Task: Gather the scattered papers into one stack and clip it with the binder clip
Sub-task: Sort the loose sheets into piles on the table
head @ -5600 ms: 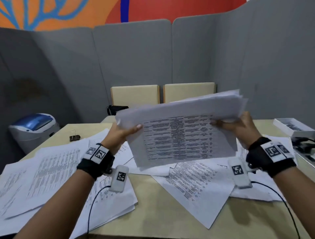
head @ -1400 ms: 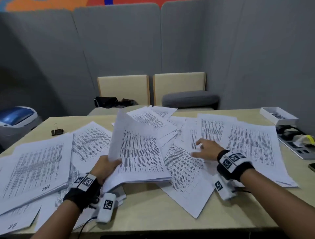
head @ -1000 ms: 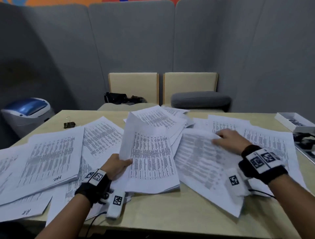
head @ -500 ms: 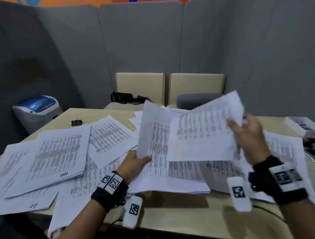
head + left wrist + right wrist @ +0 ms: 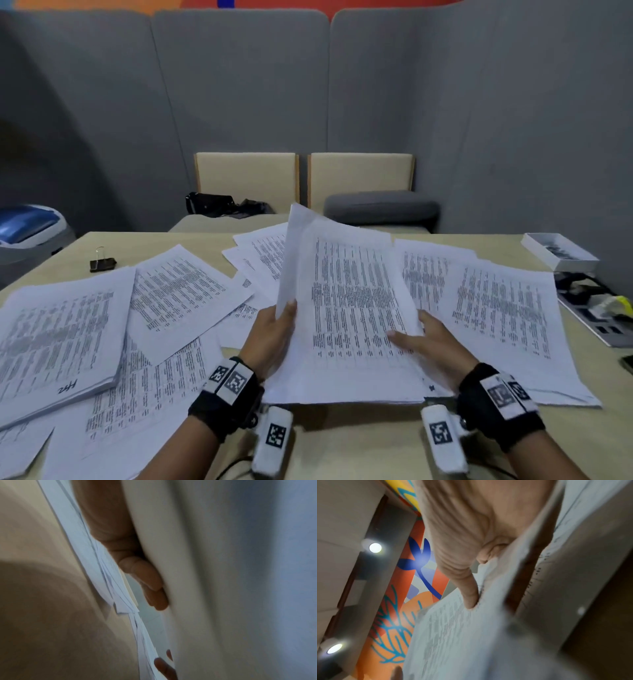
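A stack of printed papers (image 5: 349, 318) is propped on the table's near middle, its left edge lifted. My left hand (image 5: 274, 337) grips that raised left edge, fingers behind the sheets (image 5: 150, 588). My right hand (image 5: 428, 342) holds the right edge, thumb lying on the top sheet (image 5: 471, 595). More printed sheets lie scattered at the left (image 5: 61, 335), behind (image 5: 260, 257) and at the right (image 5: 496, 308). A black binder clip (image 5: 102, 263) sits at the table's far left, away from both hands.
A white box (image 5: 558, 251) and a tray of small items (image 5: 596, 308) stand at the right edge. Two beige chairs (image 5: 301, 181) with a grey cushion (image 5: 380, 205) and a black bag (image 5: 219, 205) are beyond the table. A blue-lidded bin (image 5: 27, 226) is at left.
My right hand has brought the sheet it lifted down onto the stack that my left hand holds. Both hands now hold the stack's two sides.
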Motion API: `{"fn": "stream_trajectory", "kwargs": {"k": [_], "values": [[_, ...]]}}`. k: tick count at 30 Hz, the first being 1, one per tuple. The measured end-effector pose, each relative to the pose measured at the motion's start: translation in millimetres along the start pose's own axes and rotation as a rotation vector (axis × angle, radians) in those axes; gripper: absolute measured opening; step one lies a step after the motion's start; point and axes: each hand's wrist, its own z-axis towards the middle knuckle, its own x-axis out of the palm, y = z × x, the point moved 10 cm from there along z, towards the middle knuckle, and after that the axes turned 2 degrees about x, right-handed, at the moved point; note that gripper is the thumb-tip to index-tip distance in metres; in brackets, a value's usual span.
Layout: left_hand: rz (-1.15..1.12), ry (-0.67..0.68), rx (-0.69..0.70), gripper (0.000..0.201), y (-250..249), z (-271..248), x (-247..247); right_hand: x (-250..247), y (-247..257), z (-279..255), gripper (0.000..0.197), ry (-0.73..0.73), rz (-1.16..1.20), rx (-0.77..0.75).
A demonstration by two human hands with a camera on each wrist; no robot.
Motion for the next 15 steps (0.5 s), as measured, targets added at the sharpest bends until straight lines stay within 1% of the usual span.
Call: {"fn": "stream_trajectory", "kwargs": {"k": [1,2,3,4,6,7,8,9,11,13,15], "values": [[0.013,0.021,0.018,0.039,-3.5,1.3,9.1,5.4,6.5,-5.1,0.099,0.018,0.016,-0.016],[0.023,0.041,0.024,0.038,-2.4,4.9,16.2,9.6,12.1,-8.2,0.09,0.034,0.004,-0.041],[0.045,0.041,0.016,0.034,1.4,9.0,21.0,11.5,15.0,-8.7,0.087,0.029,-0.029,-0.07],[0.052,0.054,-0.009,0.03,8.5,13.9,24.6,12.3,16.2,-9.7,0.094,0.014,-0.074,-0.088],[0.064,0.13,-0.094,0.033,29.9,21.7,32.2,12.0,12.1,-9.4,0.122,-0.027,-0.124,-0.096],[0.113,0.167,-0.124,0.032,36.7,23.3,35.2,9.6,10.3,-8.7,0.127,-0.043,-0.125,-0.112],[0.174,0.19,-0.132,0.031,41.0,25.0,34.7,7.6,9.1,-9.3,0.124,-0.055,-0.115,-0.122],[0.203,0.204,-0.133,0.031,42.2,26.3,35.0,4.1,8.9,-9.8,0.111,-0.076,-0.085,-0.123],[0.173,0.256,-0.137,0.033,42.1,28.1,38.5,-4.7,7.2,-9.3,0.084,-0.14,-0.059,-0.132],[0.142,0.343,-0.152,0.035,41.1,24.4,47.4,-9.5,3.2,-6.0,0.072,-0.139,-0.032,-0.109],[0.097,0.35,-0.161,0.038,46.0,26.2,48.8,-11.8,1.6,-3.2,0.065,-0.098,-0.028,-0.066]]}}
